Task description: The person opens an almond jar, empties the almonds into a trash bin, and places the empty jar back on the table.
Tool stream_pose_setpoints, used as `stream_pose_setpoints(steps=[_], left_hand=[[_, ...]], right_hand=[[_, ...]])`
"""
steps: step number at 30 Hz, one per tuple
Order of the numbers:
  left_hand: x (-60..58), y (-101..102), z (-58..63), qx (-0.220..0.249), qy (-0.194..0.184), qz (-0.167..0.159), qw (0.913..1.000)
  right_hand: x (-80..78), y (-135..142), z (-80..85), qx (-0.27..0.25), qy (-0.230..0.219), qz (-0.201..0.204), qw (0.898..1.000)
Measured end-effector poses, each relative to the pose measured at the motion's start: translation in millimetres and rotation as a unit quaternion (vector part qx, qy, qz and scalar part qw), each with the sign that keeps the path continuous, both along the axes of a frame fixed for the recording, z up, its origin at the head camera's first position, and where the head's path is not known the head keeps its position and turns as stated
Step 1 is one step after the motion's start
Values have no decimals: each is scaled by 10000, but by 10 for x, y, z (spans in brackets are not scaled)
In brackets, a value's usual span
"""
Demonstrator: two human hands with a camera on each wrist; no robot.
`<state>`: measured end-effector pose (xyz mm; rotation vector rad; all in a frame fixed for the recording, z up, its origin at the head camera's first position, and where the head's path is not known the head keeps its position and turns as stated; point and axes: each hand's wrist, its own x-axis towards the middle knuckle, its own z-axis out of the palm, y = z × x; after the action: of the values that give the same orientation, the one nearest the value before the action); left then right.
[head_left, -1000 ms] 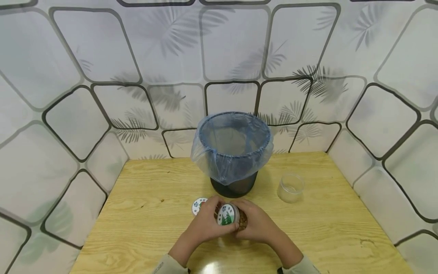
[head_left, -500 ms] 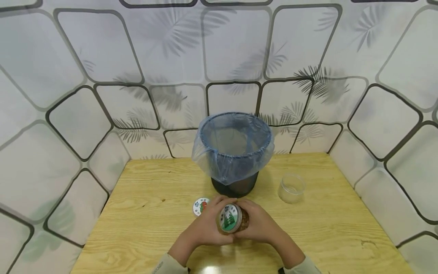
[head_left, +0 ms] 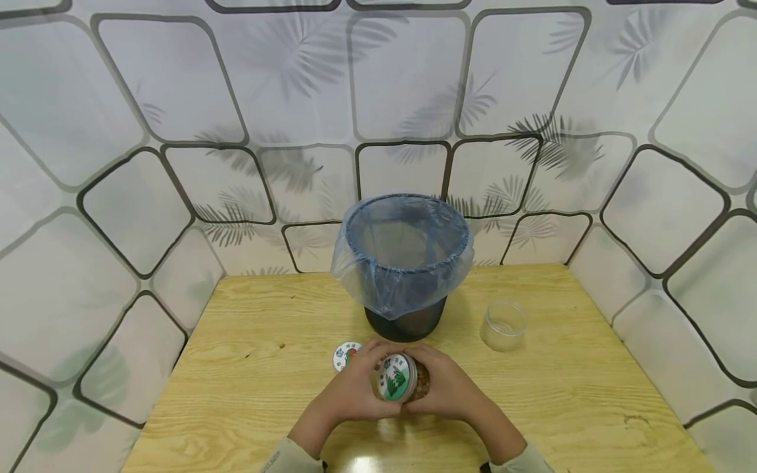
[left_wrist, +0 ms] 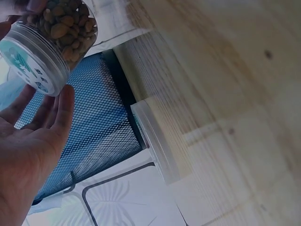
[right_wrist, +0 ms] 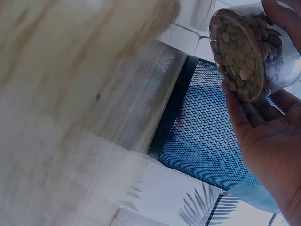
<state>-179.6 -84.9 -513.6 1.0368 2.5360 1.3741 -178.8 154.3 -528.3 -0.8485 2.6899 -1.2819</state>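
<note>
A see-through plastic jar of brown almond-like nuts is held between both hands over the table. Its screw lid, with a white and green label, tilts up and to the left. My left hand grips the lid end, fingertips under the lid's edge in the left wrist view. Around the nut-filled bottom end curls my right hand, thumb over the jar and fingers beneath. A second round lid, printed with a red picture, lies on the table just beyond the left hand, partly covered by it.
Behind the hands stands a dark mesh bin with a blue plastic liner folded over its rim. To the right sits a lidless see-through tub on the wooden table. Patterned walls enclose the back and both sides.
The jar has turned in the hands, its lid showing more fully than a second ago. The left fingers and thumb have shifted on the lid end. The bin, tub and loose lid stay put.
</note>
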Motion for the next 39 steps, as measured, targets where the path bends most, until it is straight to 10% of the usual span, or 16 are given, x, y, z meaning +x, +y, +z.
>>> stream_pose_setpoints(steps=[14, 39], left_hand=[[-5, 18, 2, -217, 271, 459, 9983], [-9, 13, 14, -93, -431, 1114, 9928]], right_hand=[[0, -24, -3, -85, 12, 16, 10000], [1, -34, 41, 31, 119, -47, 9999]])
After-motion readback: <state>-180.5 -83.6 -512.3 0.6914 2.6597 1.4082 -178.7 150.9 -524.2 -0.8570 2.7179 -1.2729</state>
